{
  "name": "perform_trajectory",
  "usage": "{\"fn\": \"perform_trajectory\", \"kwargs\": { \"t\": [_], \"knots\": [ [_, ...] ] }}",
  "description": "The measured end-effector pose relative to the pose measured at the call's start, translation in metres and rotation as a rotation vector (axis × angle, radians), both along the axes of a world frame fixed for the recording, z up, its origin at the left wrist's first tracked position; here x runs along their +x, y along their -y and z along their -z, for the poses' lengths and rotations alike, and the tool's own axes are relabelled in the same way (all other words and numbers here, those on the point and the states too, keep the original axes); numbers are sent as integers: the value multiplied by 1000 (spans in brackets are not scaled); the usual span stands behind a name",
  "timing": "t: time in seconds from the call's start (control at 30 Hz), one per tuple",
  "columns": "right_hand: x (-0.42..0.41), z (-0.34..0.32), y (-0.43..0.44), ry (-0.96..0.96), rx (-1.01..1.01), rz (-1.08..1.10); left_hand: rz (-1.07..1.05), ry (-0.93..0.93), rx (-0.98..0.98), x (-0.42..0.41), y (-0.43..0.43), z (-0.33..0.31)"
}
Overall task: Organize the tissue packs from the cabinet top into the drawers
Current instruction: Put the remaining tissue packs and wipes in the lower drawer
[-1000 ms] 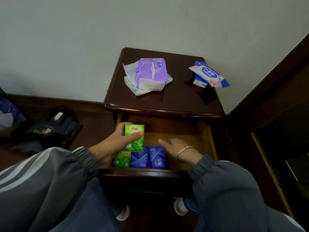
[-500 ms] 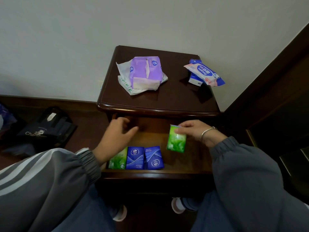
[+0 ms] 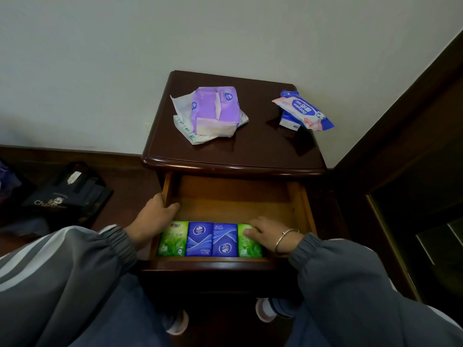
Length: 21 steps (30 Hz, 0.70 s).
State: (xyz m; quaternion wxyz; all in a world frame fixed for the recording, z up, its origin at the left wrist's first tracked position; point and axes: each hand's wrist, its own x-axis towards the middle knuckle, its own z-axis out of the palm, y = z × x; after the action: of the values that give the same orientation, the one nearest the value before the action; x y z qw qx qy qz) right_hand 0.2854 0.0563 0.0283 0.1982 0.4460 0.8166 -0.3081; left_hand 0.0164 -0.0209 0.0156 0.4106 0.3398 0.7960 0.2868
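Observation:
The top drawer (image 3: pixel 295 196) of the dark wooden cabinet (image 3: pixel 250 151) stands pulled out. Along its front edge lies a row of small tissue packs: a green pack (image 3: pixel 172 237), two blue packs (image 3: pixel 199 237) (image 3: pixel 224 239), and a second green pack (image 3: pixel 248 245) at the right end. My right hand (image 3: pixel 271 234) rests flat on that right green pack, fingers pressing its top. My left hand (image 3: pixel 156 216) grips the drawer's left wall. On the cabinet top sit a purple tissue pack (image 3: pixel 213 108) over a white pack (image 3: pixel 185 123), and a blue wet-wipe pack (image 3: pixel 304 110) over a smaller one.
A dark bag (image 3: pixel 65 194) lies on the floor to the left. Dark wooden furniture (image 3: pixel 413 146) stands close on the right. My knees and shoes (image 3: pixel 265 309) are below the drawer front. The drawer's back half shows bare wood.
My right hand carried the green pack down and laid it at the right end of the row. My left hand moved onto the drawer's left wall.

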Motion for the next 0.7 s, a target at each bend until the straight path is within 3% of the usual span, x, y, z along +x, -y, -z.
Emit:
{"fn": "perform_trajectory", "kwargs": {
  "t": [0.1, 0.2, 0.33, 0.4, 0.5, 0.6, 0.7],
  "knots": [
    [8, -6, 3, 1, -48, -20, 15, 23, 0, -1, 0, -1],
    [11, -26, -1, -101, 60, 21, 138, -2, -110, -8, -1, -15],
    [23, -83, -40, -503, 391, 233, 599, -340, -347, -33, -15, -70],
    [33, -108, -76, -608, 640, 387, 670, -348, -357, -44, -29, -107],
    [40, -124, -138, -565, 806, 612, 538, -357, -28, -48, -62, -141],
    [34, -121, -186, -362, 697, 609, 324, -489, 385, -38, -105, -143],
    [24, -103, -219, -236, 616, 554, 377, -625, 436, -28, -140, -126]
  ]
}}
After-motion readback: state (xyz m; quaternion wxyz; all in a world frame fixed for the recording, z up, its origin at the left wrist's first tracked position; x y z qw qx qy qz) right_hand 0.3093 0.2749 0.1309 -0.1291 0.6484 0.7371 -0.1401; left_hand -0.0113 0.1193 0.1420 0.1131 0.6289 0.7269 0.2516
